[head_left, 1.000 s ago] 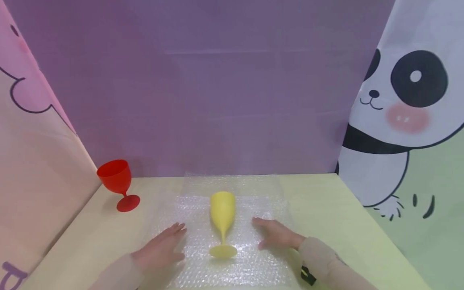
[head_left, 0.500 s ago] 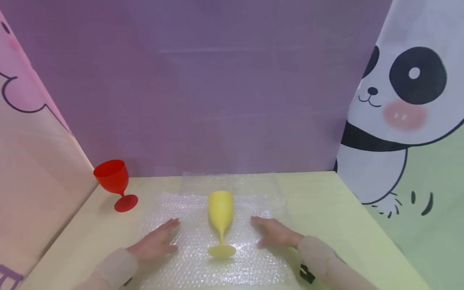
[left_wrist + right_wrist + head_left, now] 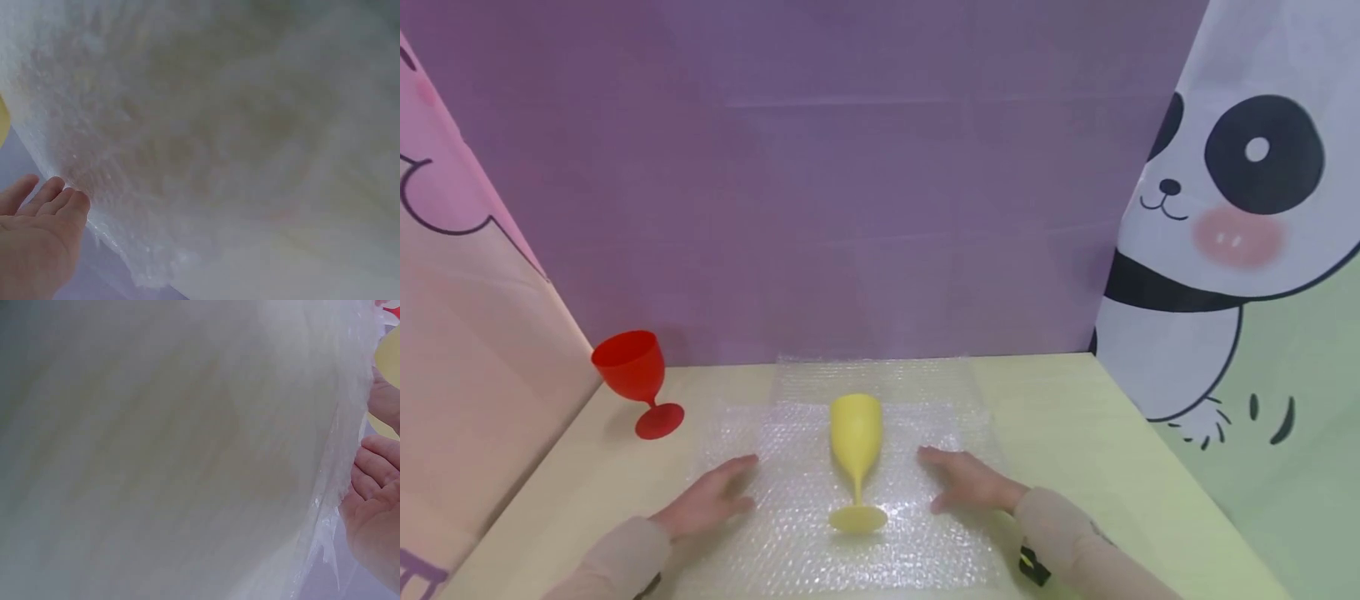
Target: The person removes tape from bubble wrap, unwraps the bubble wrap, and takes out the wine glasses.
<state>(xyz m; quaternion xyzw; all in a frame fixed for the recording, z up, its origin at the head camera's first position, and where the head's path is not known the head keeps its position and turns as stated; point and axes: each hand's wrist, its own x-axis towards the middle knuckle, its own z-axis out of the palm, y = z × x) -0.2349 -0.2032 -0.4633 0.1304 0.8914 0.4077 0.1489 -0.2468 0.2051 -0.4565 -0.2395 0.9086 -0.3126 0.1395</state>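
Observation:
A yellow goblet (image 3: 856, 437) lies on its side on a sheet of bubble wrap (image 3: 797, 550), its foot towards me. To its left my left hand (image 3: 706, 498) hovers or rests over the wrap's left part, fingers extended and nothing held. On the other side is my right hand (image 3: 972, 482), fingers loosely extended, also holding nothing. Both hands are apart from the goblet. Whether they touch the wrap cannot be told. The left hand (image 3: 40, 244) and the right hand (image 3: 378, 506) appear at the edges of the wrist views, beside hazy wrap.
A red goblet (image 3: 638, 375) stands on its foot at the table's back left. A purple backdrop (image 3: 880, 183) rises behind the pale table (image 3: 1075, 450). Printed panels border both sides, the right one showing a panda (image 3: 1232, 192).
My left hand has moved left, away from the yellow goblet. The right hand stays nearly still. The whole head view has shifted slightly.

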